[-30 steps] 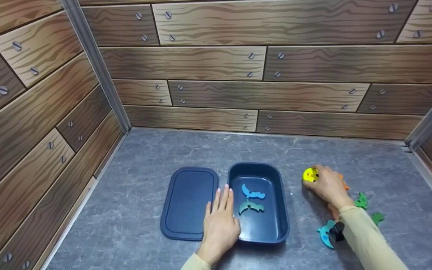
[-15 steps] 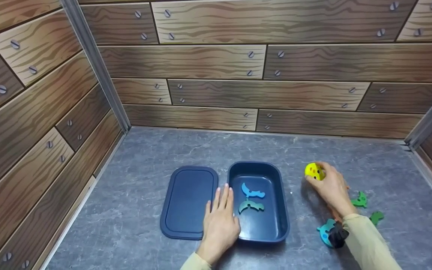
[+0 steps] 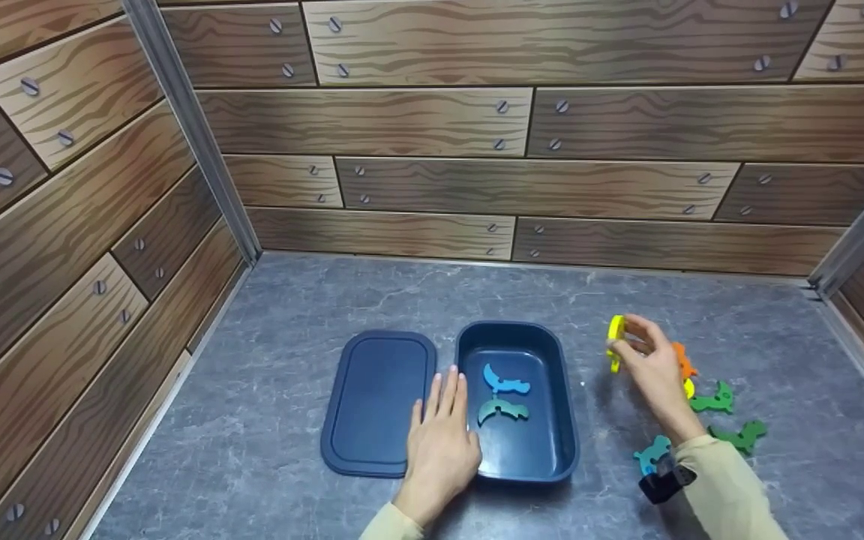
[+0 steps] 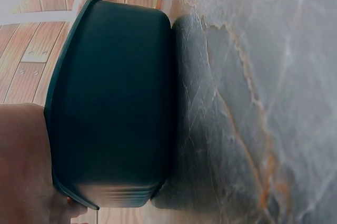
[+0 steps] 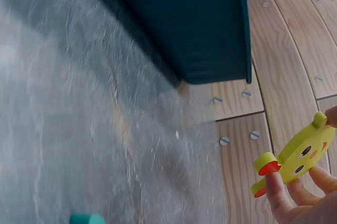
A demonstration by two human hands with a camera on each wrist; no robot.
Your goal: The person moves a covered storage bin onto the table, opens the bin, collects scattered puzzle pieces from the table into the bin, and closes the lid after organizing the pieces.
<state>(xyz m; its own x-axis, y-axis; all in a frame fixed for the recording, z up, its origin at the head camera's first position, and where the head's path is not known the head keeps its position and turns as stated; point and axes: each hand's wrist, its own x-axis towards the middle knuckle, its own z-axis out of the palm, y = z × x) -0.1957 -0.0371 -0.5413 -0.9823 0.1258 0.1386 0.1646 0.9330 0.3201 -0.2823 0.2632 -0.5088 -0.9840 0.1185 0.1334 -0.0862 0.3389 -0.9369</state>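
My right hand (image 3: 657,379) pinches a yellow animal-shaped toy piece (image 3: 616,341) between thumb and fingers, off the floor to the right of the dark blue box (image 3: 529,454). In the right wrist view the yellow piece (image 5: 308,153) shows printed eyes and red-orange feet. My left hand (image 3: 441,450) rests with straight fingers along the box's left rim, partly over the lid's edge. Inside the box lie a blue animal piece (image 3: 511,387) and a green one (image 3: 511,409). The left wrist view shows the box's side wall (image 4: 113,92).
The box's lid (image 3: 378,405) lies flat to its left. Around the right forearm are an orange piece (image 3: 682,360), a yellow one (image 3: 689,388), a green one (image 3: 721,397), a dark green one (image 3: 748,436) and a turquoise one (image 3: 652,452). Wood-patterned walls (image 3: 432,135) enclose the grey surface.
My right hand has lifted the yellow piece and turned it from face-up to edge-on. Loose pieces behind the hand show more now. The left hand stays on the box.
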